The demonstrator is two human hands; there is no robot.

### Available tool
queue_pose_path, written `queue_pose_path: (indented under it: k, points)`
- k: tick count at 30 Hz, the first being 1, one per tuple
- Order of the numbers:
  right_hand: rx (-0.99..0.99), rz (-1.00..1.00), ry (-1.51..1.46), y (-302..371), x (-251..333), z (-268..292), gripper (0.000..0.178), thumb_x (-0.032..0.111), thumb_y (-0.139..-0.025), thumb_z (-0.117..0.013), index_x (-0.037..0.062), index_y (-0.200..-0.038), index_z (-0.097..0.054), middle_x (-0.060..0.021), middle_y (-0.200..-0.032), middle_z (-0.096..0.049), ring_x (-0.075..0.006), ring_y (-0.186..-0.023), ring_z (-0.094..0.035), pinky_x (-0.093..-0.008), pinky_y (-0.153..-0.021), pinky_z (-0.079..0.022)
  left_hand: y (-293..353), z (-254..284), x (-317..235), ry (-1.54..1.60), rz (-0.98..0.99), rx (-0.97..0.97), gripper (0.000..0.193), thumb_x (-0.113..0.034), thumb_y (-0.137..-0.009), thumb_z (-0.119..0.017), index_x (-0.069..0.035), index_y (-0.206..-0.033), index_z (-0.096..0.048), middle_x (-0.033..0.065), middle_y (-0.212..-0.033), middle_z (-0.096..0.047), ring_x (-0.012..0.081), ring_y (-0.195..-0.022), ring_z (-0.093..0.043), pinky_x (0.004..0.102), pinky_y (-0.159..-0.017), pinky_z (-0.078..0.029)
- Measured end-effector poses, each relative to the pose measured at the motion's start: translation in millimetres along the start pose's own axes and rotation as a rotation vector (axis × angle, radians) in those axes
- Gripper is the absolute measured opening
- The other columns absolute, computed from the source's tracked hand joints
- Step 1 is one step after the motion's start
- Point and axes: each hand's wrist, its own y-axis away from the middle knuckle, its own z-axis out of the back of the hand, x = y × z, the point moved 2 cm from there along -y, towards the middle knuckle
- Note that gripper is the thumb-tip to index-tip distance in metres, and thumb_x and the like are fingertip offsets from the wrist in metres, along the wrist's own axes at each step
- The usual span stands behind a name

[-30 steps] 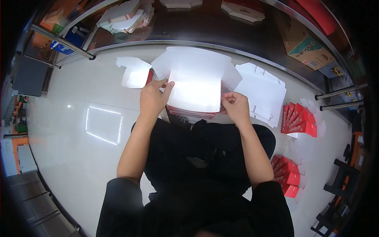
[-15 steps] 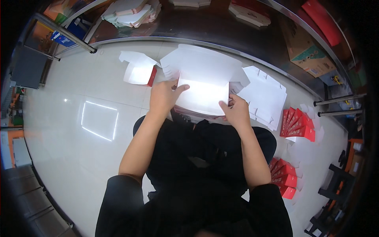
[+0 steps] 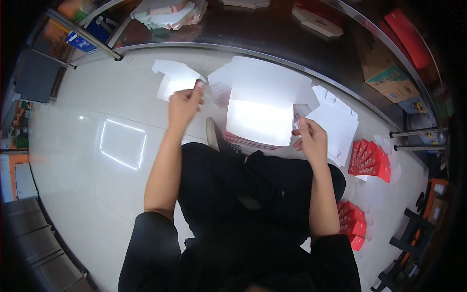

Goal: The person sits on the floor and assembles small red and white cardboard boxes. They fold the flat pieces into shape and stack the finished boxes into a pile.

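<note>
In front of me stands a stack of open white-lined cartons [image 3: 260,121], nested in one another, with the back flap of the top one raised. Off the stack's left side, my left hand [image 3: 185,104] is over the near right edge of a small open box [image 3: 174,83], white inside. Its fingers are loosely bent and seem to hold nothing; whether they touch the box I cannot tell. Beside the stack's right wall is my right hand [image 3: 313,138], its fingers apart and nothing in them.
Flat white carton blanks [image 3: 335,121] lie right of the stack. Farther right are red folded boxes [image 3: 369,160], with more red boxes [image 3: 352,224] nearer me. A metal shelf [image 3: 233,34] spans the far side, bearing cardboard stacks [image 3: 170,14] and a brown carton [image 3: 389,73].
Both hands have come off the top carton. My left hand has moved left and away from me to the small box; my right has shifted slightly right. The whole view has shifted a little.
</note>
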Motion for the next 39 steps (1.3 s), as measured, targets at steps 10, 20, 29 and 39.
queue_pose_path:
  k: [10,20,29,39]
  points:
    - [-0.061,-0.053,-0.067,21.2,-46.4,35.3,0.044,0.037,-0.102,-0.061,-0.003,-0.121,-0.066,-0.0109,-0.086,-0.071,-0.0112,-0.062,-0.061,-0.0246,-0.056,-0.048,-84.1,4.6,195.9,-1.0,-0.231,0.028,0.025,-0.024,-0.089,-0.071,-0.016,-0.113,-0.072,0.0054,-0.104,-0.073,0.0226,-0.104,-0.067,0.0574,-0.119,-0.027]
    - [0.076,0.386,-0.087,69.8,30.6,22.3,0.048,0.031,-0.099,-0.067,-0.0015,-0.133,-0.058,-0.0121,-0.105,-0.07,-0.0142,-0.085,-0.067,-0.0269,-0.072,-0.053,111.5,43.6,-20.2,-0.271,-0.996,-0.188,0.011,-0.012,-0.081,-0.075,-0.009,-0.09,-0.071,0.0062,-0.081,-0.067,0.0239,-0.072,-0.064,0.0334,-0.065,-0.049]
    - [-0.078,0.253,-0.529,57.0,66.8,-10.7,0.057,0.007,-0.092,-0.069,0.0069,-0.135,-0.032,-0.0208,-0.13,-0.054,-0.026,-0.115,-0.057,-0.0352,-0.099,-0.046,170.9,-30.5,-120.0,-0.142,-1.453,0.166,0.032,-0.038,-0.079,-0.078,-0.014,-0.1,-0.072,-0.0008,-0.109,-0.067,0.0178,-0.099,-0.063,0.0374,-0.094,-0.047]
    - [-0.017,0.036,-0.552,-5.9,52.1,-14.6,0.041,0.015,-0.092,-0.069,0.0002,-0.123,-0.048,-0.0152,-0.108,-0.062,-0.0198,-0.099,-0.063,-0.0305,-0.085,-0.052,74.2,1.1,-62.3,0.273,-0.136,0.05,0.041,-0.035,-0.091,-0.071,0.005,-0.095,-0.075,0.013,-0.082,-0.074,0.0169,-0.072,-0.068,0.0308,-0.062,-0.051]
